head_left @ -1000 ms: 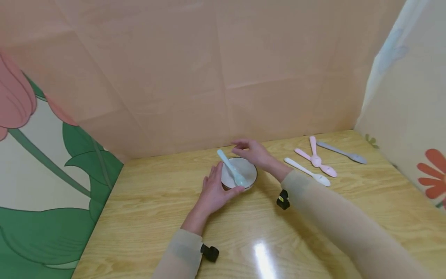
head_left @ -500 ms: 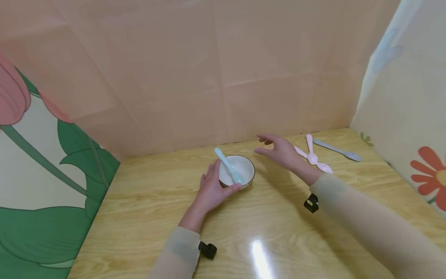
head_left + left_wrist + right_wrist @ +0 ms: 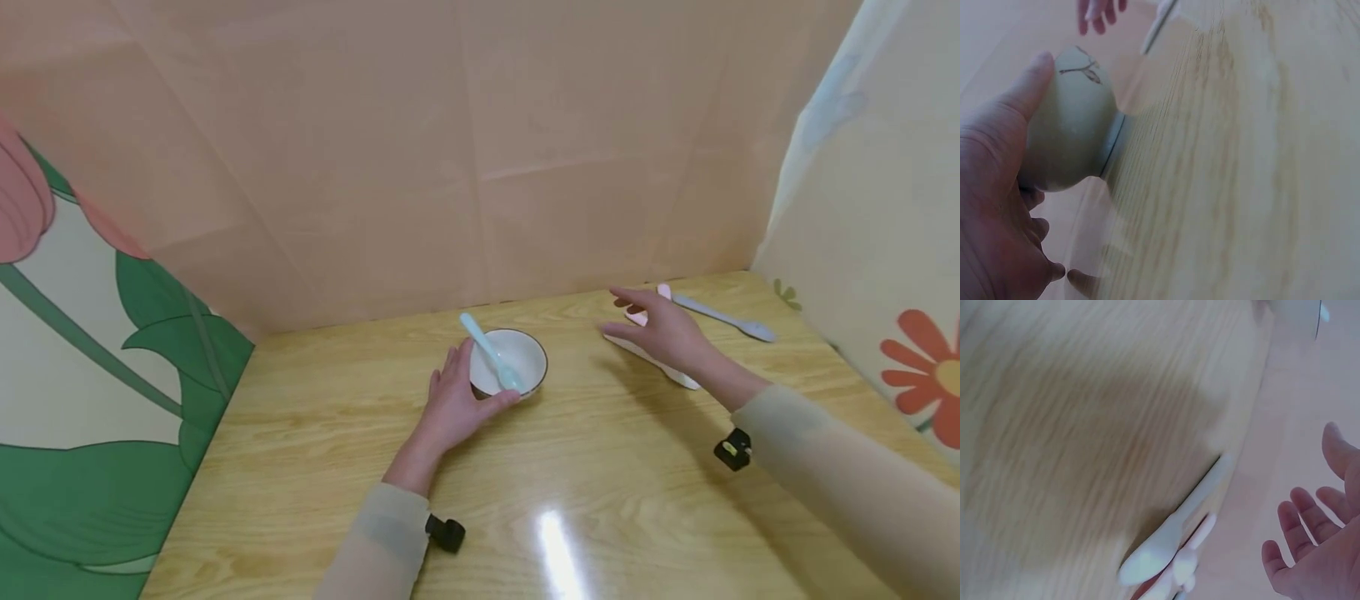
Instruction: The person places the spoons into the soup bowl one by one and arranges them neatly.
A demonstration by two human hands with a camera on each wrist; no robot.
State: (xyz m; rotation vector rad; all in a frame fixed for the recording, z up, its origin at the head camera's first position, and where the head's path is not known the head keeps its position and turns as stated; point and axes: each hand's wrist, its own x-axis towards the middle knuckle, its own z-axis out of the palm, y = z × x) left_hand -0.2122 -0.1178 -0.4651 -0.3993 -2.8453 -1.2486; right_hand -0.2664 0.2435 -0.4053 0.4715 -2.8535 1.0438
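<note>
My left hand [image 3: 452,408] holds a small white bowl [image 3: 525,354] with a dark rim, thumb at the near side and fingers around its left side. In the left wrist view the bowl [image 3: 1072,128] shows a brown leaf pattern on its outside. A light blue spoon [image 3: 489,350] leans in it, handle over the far left rim. My right hand [image 3: 663,332] is held above a white spoon [image 3: 678,377], fingers spread and nothing in them. The right wrist view shows the white spoon [image 3: 1154,553] beside pink spoons [image 3: 1185,565], below the hand [image 3: 1319,544].
A grey spoon [image 3: 723,317] lies at the back right of the wooden table [image 3: 337,458]. My right hand mostly covers the pink spoons in the head view. An orange-brown backdrop [image 3: 375,167] rises behind the table, with printed panels at both sides.
My right hand has moved right, away from the bowl and over to the spoons. My left hand stays on the bowl, and the light blue spoon remains in it.
</note>
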